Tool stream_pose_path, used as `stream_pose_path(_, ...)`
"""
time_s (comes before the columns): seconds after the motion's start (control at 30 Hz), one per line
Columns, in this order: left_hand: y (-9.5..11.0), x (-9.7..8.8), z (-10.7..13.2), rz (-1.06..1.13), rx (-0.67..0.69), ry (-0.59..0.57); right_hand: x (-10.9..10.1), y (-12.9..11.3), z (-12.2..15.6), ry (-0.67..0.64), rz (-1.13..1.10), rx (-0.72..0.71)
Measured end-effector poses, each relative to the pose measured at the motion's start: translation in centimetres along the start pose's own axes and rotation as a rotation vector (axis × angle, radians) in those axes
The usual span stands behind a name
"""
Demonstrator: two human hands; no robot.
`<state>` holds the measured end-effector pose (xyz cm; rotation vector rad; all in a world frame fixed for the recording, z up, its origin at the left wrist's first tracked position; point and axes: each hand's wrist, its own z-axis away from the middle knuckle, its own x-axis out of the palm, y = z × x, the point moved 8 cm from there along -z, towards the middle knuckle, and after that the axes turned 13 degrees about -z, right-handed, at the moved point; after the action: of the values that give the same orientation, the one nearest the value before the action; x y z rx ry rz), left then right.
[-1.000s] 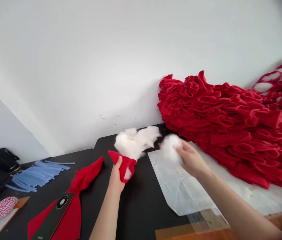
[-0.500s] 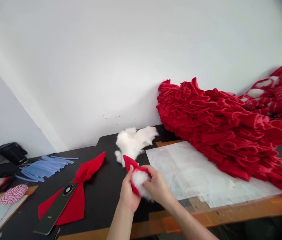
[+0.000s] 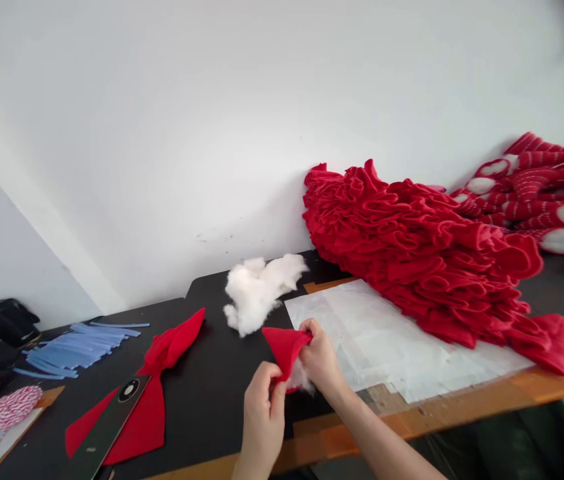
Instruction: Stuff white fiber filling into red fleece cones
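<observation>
A small red fabric cone (image 3: 285, 347) is held between my two hands above the table's near part. My left hand (image 3: 263, 400) pinches its lower edge between thumb and fingers. With its fingers closed, my right hand (image 3: 321, 355) grips the right side of the cone. Some white stuffing (image 3: 301, 377) shows at the cone's opening, between the hands; how much is inside is hidden. Just beyond the cone, a loose clump of white fibre stuffing (image 3: 257, 293) lies on the black table (image 3: 212, 373).
Left lie a tied red fabric piece (image 3: 162, 363) with a dark phone (image 3: 112, 427) on it, blue strips (image 3: 72, 347) and red-white twine (image 3: 11, 409). A large red fabric pile (image 3: 422, 260) rests partly on a white sheet (image 3: 377, 333). Striped stuffed pieces (image 3: 532, 180) sit behind.
The cone has been turned, so its red outside faces me and most stuffing is hidden. My left hand has moved down to the lower edge; my right hand has shifted higher along its side.
</observation>
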<state>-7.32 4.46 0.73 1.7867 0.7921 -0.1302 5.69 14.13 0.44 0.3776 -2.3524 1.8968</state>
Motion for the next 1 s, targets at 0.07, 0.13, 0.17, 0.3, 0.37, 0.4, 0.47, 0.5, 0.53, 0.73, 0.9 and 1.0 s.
stream_pose_path(0.07,-0.5,0.2,-0.1,0.086,-0.087,-0.003,0.5,-0.3,0.2,-0.058,-0.008,-0.009)
stream_pose_path(0.13,-0.5,0.1,-0.5,0.131,-0.152,0.006,0.8,-0.9,0.7,-0.099,-0.020,-0.015)
stream_pose_path(0.17,-0.3,0.2,-0.7,0.130,-0.161,0.007,0.9,-1.2,1.0,-0.116,-0.037,-0.011)
stream_pose_path(0.3,0.4,0.5,-1.2,0.081,-0.176,0.003,1.9,-2.0,2.3,-0.317,-0.192,0.065)
stream_pose_path(0.37,0.3,0.6,-1.1,0.030,-0.171,0.037,1.7,-1.8,2.8,-0.336,-0.138,0.056)
stream_pose_path(0.4,0.2,0.5,-1.1,0.000,-0.163,0.065,1.1,-1.5,2.8,-0.285,-0.079,0.039)
stream_pose_path(0.47,-0.2,0.1,-1.1,-0.036,-0.157,0.134,-0.2,-0.7,2.7,-0.143,-0.009,0.026)
stream_pose_path(0.5,-0.5,0.0,-1.1,-0.038,-0.165,0.156,-0.8,-0.1,2.5,-0.088,-0.011,0.031)
stream_pose_path(0.53,-0.8,-0.1,-1.2,-0.029,-0.178,0.163,-1.2,0.3,2.4,-0.052,-0.022,0.036)
stream_pose_path(0.73,-0.4,1.6,-0.4,0.224,-0.246,-0.031,-1.2,0.1,2.1,-0.018,-0.058,0.019)
stream_pose_path(0.9,-1.4,0.9,0.3,0.032,-0.286,0.102,0.9,0.0,3.8,-0.151,-0.071,0.030)
stream_pose_path(1.0,-2.5,-0.2,0.1,-0.060,-0.290,0.192,0.6,1.0,3.9,-0.138,-0.074,0.030)
